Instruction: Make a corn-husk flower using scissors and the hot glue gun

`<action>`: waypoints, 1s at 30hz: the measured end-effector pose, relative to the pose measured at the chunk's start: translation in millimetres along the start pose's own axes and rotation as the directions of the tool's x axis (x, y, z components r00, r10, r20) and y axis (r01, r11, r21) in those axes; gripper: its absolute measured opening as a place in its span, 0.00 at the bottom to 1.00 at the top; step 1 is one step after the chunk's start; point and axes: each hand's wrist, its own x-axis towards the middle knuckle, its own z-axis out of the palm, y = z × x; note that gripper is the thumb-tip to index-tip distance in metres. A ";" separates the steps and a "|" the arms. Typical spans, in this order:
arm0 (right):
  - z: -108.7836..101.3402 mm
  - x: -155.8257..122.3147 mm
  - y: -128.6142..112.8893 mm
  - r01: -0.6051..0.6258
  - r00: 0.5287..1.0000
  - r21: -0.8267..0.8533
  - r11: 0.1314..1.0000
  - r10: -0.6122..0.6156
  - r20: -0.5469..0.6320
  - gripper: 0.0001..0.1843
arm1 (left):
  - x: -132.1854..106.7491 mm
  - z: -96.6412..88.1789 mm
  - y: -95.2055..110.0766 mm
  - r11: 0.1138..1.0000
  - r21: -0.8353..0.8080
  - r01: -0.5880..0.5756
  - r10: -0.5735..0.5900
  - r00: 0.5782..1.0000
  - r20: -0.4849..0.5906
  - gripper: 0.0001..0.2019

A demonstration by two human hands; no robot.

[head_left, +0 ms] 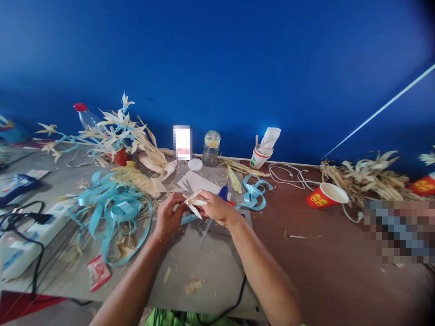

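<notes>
Both my hands meet over the grey mat (190,267) at the middle of the table. My left hand (169,213) and my right hand (216,207) are closed in a pinch on a small pale corn-husk flower (194,203) with pointed petals, held between them just above the mat. A thin stem or wire (205,234) runs down from under my right hand. Light blue ribbon (252,194) lies right behind my right hand, and a blue-handled tool (223,193) is partly hidden by it.
A tangle of blue ribbon (112,208) and dried husks (136,179) lies left. A husk-flower branch (112,131) stands in a red pot behind. A glass jar (211,148), paper cups (260,157), a tipped red cup (324,195), white cable (288,174) and a husk pile (367,179) lie right. A power strip (30,233) sits far left.
</notes>
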 end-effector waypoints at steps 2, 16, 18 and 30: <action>-0.9 0.5 -1.4 -0.043 0.999 0.023 0.999 0.043 0.008 0.17 | 0.2 -0.2 0.9 1.000 0.011 -0.002 0.002 1.000 0.002 0.01; -15.0 3.0 -4.0 -0.166 0.978 0.209 0.964 0.133 0.162 0.16 | 0.1 -0.9 -4.0 1.000 -0.016 0.022 -0.022 1.000 -0.017 0.03; -17.7 2.6 -5.7 -0.161 0.970 0.234 0.959 0.109 0.219 0.17 | -0.3 -1.4 -5.5 1.000 -0.014 0.019 -0.019 1.000 -0.021 0.04; -44.9 -6.6 -19.3 -0.040 0.995 0.367 0.929 0.005 0.095 0.22 | 1.4 -1.5 -9.8 0.996 -0.031 0.090 -0.094 0.977 -0.192 0.02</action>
